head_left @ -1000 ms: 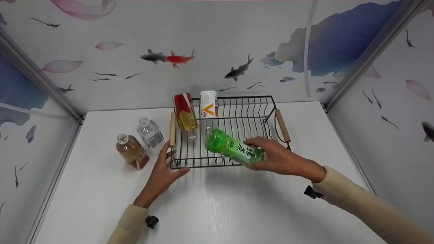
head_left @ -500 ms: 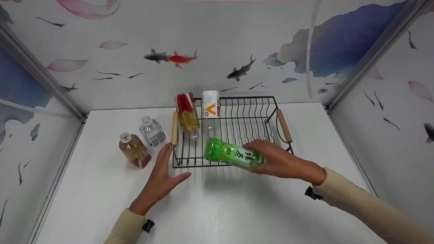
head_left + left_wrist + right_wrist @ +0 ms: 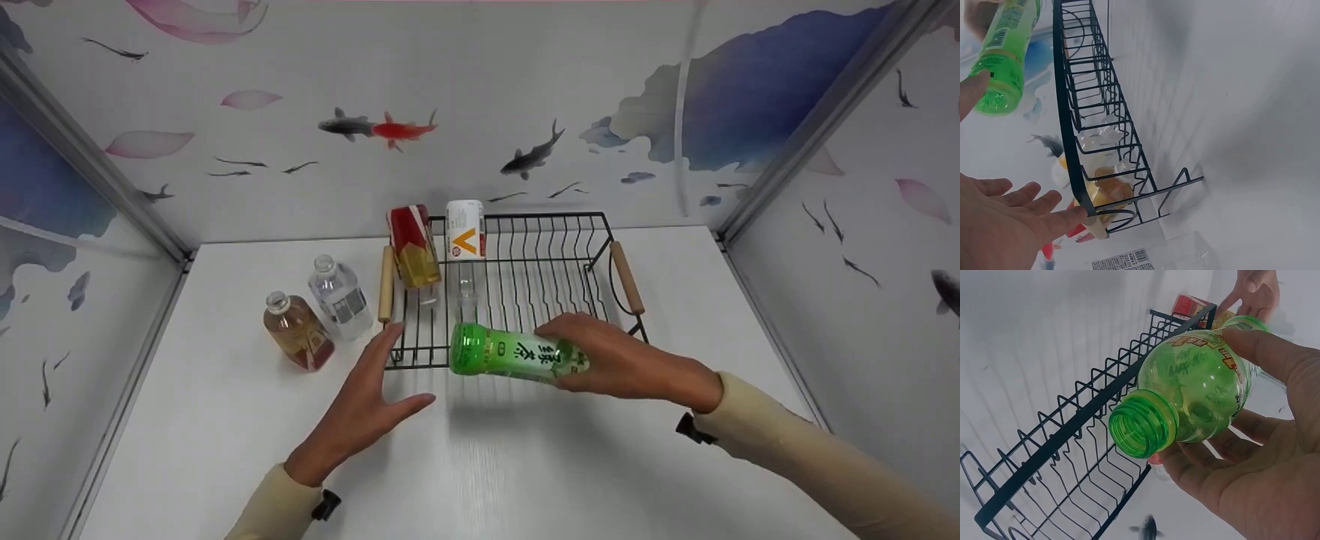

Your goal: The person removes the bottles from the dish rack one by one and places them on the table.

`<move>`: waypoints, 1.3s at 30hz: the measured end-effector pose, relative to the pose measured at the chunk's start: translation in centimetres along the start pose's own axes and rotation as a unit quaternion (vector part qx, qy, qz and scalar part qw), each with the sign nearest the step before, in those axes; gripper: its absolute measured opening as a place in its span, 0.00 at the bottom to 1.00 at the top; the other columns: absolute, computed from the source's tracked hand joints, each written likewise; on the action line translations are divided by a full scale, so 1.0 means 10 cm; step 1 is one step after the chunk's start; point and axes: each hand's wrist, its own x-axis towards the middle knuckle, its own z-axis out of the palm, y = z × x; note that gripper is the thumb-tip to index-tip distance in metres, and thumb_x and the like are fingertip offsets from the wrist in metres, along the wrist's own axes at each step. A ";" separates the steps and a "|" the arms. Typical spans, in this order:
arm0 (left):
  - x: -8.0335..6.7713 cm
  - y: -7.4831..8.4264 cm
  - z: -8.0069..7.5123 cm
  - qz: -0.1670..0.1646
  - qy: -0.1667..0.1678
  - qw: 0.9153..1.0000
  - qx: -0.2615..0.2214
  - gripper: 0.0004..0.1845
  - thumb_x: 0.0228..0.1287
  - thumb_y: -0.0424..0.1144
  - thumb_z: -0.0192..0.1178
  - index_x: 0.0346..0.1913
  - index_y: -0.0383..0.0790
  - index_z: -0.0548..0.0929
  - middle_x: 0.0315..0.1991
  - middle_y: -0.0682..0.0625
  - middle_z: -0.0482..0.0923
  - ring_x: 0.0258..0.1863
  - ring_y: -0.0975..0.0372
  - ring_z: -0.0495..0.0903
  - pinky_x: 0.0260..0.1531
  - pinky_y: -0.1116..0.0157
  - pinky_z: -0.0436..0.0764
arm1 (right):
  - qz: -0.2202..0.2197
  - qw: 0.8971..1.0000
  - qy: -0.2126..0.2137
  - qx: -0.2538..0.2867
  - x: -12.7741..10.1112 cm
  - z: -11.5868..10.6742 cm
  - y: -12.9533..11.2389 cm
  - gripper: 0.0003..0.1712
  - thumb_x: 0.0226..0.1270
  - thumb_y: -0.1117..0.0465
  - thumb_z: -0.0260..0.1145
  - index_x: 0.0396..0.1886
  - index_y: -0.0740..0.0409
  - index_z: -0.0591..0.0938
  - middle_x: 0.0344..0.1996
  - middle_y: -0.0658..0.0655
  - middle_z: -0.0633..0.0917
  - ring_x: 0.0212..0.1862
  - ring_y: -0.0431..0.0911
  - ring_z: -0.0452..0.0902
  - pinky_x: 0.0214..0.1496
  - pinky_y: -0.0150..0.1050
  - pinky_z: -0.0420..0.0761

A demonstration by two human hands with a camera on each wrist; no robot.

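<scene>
Gripping a green bottle [image 3: 517, 354] held sideways by the front edge of the wire rack [image 3: 540, 215], the right hand [image 3: 619, 356] curls round it; the left hand [image 3: 352, 420], spread wide and holding nothing, is near the rack's front left corner

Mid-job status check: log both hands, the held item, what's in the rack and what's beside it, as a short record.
Right hand: gripping a green see-through plastic bottle
Held bottle: on its side, uncapped, mouth towards the right wrist camera
Left hand: fingers spread, holding nothing, near the left front corner of the black wire rack with wooden handles
In rack: red-and-yellow bottle, white bottle with orange V, both neck-down
Left of rack: clear plastic bottle, amber bottle, both upright, uncapped
</scene>
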 end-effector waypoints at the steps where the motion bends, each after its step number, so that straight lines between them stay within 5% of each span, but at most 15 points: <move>1: 0.00 0.01 0.00 0.003 -0.003 1.000 0.000 0.60 0.62 0.49 0.84 0.89 0.43 0.57 0.88 0.43 0.55 0.88 0.46 0.55 0.82 0.37 0.61 | -0.003 1.000 -0.001 -0.001 0.00 0.00 0.00 0.36 0.68 0.63 0.81 0.73 0.62 0.80 0.64 0.56 0.83 0.59 0.49 0.77 0.58 0.50 0.83; 16: 0.01 0.29 0.04 0.064 -0.058 0.996 -0.011 0.52 0.64 0.51 0.82 0.86 0.45 0.66 0.84 0.44 0.65 0.84 0.48 0.62 0.80 0.38 0.66 | -0.019 0.999 -0.022 -0.018 -0.09 0.02 -0.04 0.35 0.70 0.63 0.80 0.75 0.57 0.79 0.66 0.54 0.82 0.60 0.48 0.76 0.57 0.50 0.84; 39: 0.23 0.61 0.20 0.064 -0.201 0.977 -0.031 0.48 0.64 0.59 0.80 0.82 0.49 0.71 0.80 0.50 0.70 0.77 0.53 0.71 0.75 0.41 0.72 | -0.035 0.996 -0.040 -0.065 -0.18 0.08 -0.12 0.36 0.66 0.63 0.82 0.72 0.56 0.81 0.66 0.54 0.81 0.65 0.49 0.76 0.61 0.50 0.86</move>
